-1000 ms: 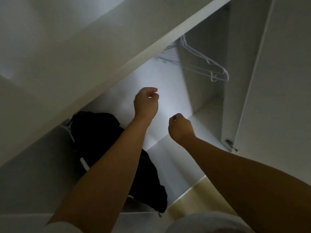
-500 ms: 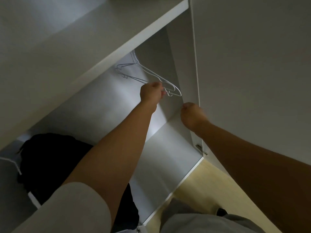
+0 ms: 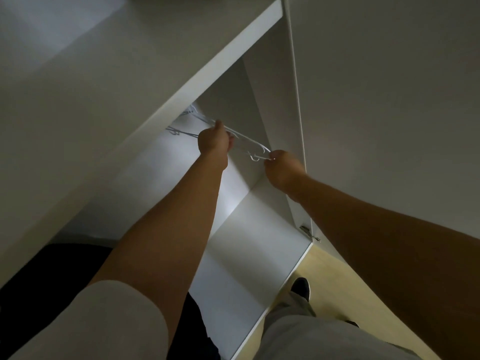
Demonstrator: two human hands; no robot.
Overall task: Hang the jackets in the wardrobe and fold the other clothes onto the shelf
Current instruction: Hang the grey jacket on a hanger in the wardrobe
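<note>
Wardrobe (image 3: 259,100) holds black clothing (image 3: 52,268); left hand (image 3: 214,141) and right hand (image 3: 281,168) grip its hangers (image 3: 249,140).

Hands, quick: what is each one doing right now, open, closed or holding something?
Left hand: closed round the thin white wire clothes hangers.
Right hand: pinching the near end of those hangers.

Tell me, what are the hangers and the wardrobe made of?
The hangers look like thin wire with a smooth white coating, maybe plastic over metal: they are slim and bent into hooks. The wardrobe looks like white laminated board: flat, matte panels with square edges.
</note>
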